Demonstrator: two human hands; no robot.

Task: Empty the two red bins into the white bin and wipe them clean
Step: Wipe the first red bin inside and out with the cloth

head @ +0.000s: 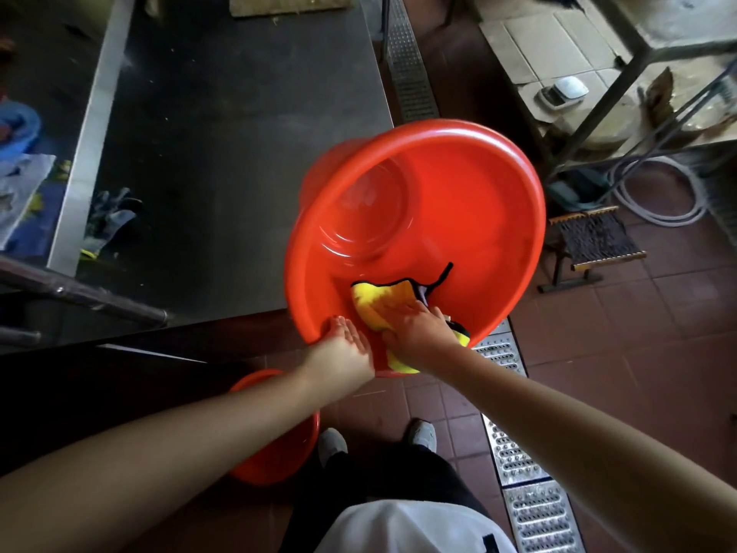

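Note:
A large round red bin (470, 201) is tilted toward me at the corner of a dark steel table, its inside empty. My left hand (346, 345) grips its near rim. My right hand (418, 333) presses a yellow cloth (379, 303) with black edging against the inner wall near the rim. A second red bin (279, 457) stands on the floor below my left forearm, partly hidden. The white bin is not in view.
The dark steel table (239, 153) fills the upper left, with grey gloves (111, 217) at its left edge. A small stool (594, 241), hoses and a metal frame stand at the right. Metal drain grates (514, 453) run along the red tile floor.

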